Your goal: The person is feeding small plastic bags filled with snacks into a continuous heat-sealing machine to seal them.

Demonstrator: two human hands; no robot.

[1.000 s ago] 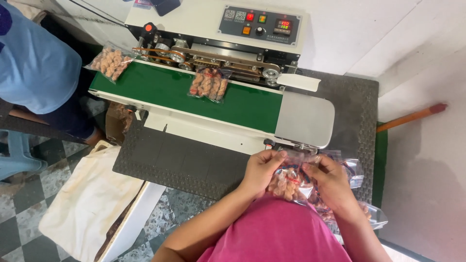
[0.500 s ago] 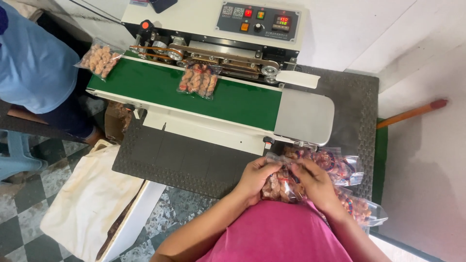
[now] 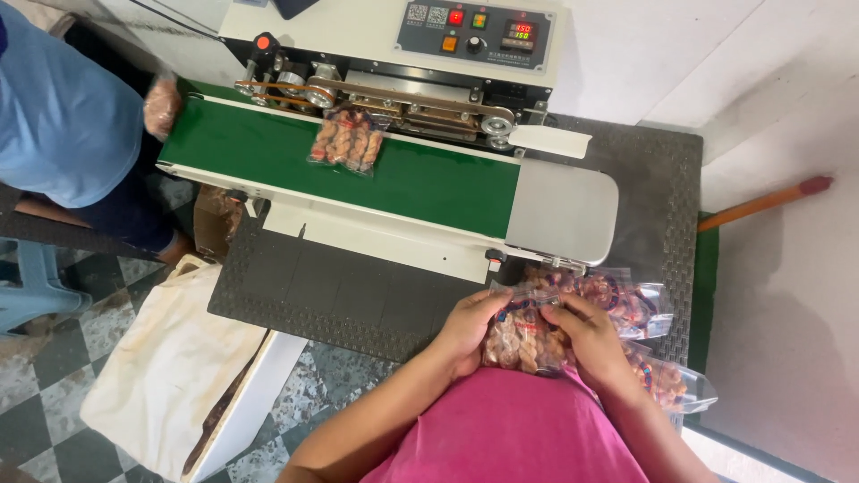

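A clear packet of brown twisted snacks [image 3: 347, 140] lies on the green belt [image 3: 268, 152] against its far edge. Similar clear packets [image 3: 617, 300] pile at the counter's [image 3: 358, 300] near right corner. On the machine's white panel [image 3: 358, 22], a small dark screen [image 3: 522, 31] glows red beside two square black-and-white labels [image 3: 427, 14].

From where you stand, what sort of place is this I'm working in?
Most likely a small snack-packing workshop. A band sealer with a green conveyor belt carries a clear snack packet, both hands hold another packet over a pile of filled packets, and a co-worker stands at the belt's far end.
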